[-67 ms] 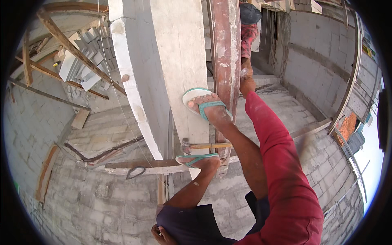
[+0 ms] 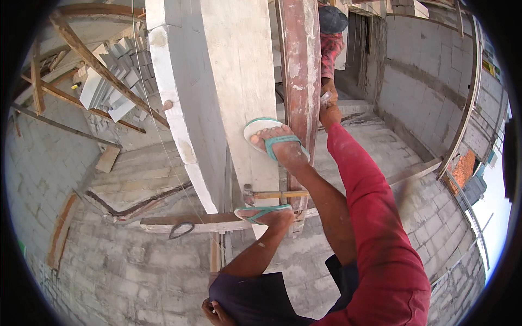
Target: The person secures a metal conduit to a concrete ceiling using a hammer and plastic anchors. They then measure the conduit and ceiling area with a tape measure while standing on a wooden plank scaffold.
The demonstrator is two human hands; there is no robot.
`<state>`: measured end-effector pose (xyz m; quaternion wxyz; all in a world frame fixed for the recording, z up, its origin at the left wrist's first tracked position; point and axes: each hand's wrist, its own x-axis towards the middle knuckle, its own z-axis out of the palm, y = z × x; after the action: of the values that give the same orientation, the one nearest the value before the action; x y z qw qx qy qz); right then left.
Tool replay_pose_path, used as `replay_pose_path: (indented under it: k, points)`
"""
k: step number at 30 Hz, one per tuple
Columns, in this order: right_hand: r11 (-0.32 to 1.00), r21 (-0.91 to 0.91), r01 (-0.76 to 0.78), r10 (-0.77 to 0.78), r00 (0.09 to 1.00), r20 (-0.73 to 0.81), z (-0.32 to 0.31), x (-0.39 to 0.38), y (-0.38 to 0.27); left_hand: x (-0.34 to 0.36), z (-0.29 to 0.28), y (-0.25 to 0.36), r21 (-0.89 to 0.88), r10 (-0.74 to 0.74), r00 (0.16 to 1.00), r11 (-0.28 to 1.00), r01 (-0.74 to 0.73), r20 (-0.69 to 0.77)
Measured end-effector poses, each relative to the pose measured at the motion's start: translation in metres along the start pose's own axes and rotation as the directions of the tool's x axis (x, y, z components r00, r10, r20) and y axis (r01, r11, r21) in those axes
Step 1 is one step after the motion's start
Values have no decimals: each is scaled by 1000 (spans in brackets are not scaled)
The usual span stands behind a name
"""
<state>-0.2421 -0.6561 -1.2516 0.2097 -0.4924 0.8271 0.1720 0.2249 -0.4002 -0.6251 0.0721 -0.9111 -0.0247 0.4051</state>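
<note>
Grey blockwork makes up the wall (image 2: 429, 65) well to the right of the right hand (image 2: 330, 115). Left of that hand runs a long pale plank (image 2: 239, 65), and closer, just beside it, a red-brown beam (image 2: 299, 54) with whitish smears. Directly beyond the hand is a co-worker in a dark cap and checked red sleeve (image 2: 328, 62). Below and to its left, a hammer (image 2: 277, 194) lies across the plank between two teal-and-white sandals (image 2: 254, 129). The left hand (image 2: 217, 314) sits against the dark shorts (image 2: 250, 296), fingers bent, its grip partly hidden, so I cannot tell whether it holds anything. The right hand meets the co-worker's hand (image 2: 328, 88), a small whitish thing (image 2: 325, 98) at their fingers; whose fingers grip it, I cannot tell.
</note>
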Motion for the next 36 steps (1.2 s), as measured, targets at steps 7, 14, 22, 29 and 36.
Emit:
replay_pose_path:
  k: [7, 14, 22, 29, 36]
  points:
    - [970, 242, -28, 40, 998, -45, -76, -25, 0, 8, 4, -3, -9, 70, 997, 998, -70, 20]
    - [969, 246, 31, -17, 998, -62, -151, -55, 31, 17, 7, -21, -69, 218, 975, 973, -220, -33]
    - [911, 211, 353, -286, 912, -293, -291, -150, 43, 19, 10, -19, 137, 524, 850, 847, -513, -56]
    - [845, 233, 481, -464, 877, -126, -514, -306, 5, -56, 14, 120, -84, 854, 442, 479, -874, 275]
    - [622, 312, 718, -715, 683, -148, -697, -472, -39, -202, -69, 211, -124, 968, -26, 5, -992, 250]
